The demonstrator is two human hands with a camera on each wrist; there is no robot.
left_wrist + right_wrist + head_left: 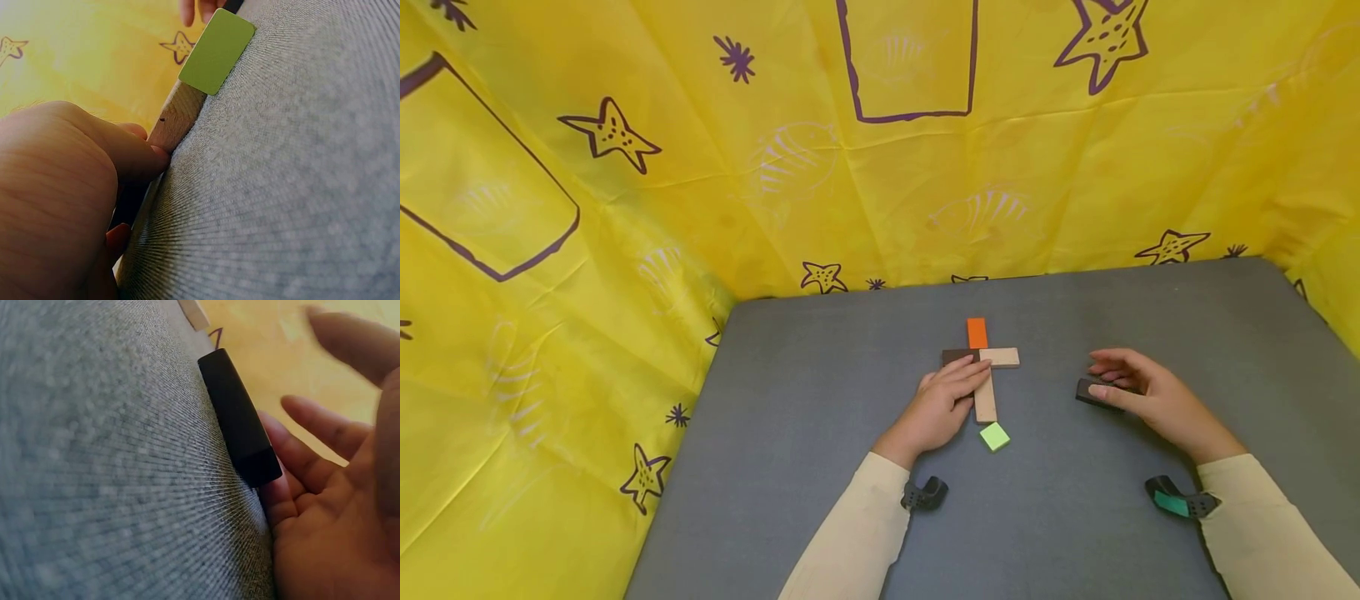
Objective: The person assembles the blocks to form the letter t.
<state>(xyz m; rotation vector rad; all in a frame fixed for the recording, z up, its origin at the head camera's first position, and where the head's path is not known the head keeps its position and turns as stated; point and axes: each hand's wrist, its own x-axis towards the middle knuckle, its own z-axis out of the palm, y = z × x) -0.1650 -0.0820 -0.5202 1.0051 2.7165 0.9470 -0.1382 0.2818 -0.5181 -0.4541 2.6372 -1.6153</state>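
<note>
My left hand [936, 408] rests with extended fingers over a dark brown block [957, 355] and the upper end of a long wooden block [985, 400]. In the left wrist view, the thumb touches the side of that wooden block [178, 115]. A shorter pale wooden block [1000, 357] and an orange block [977, 332] join them in a cross shape. By the cross's near end lies a light green block [995, 437]. To the right, a black block [237, 412] lies on the grey surface. My right hand [1165, 408] is loosely spread beside it, thumb lifted off in the right wrist view.
The blocks lie on a grey cloth-covered table [805, 400]. Yellow fabric [895, 192] with starfish and fish prints rises behind the table and along both sides. Dark bands [925, 493] sit at both wrists, over pale sleeves.
</note>
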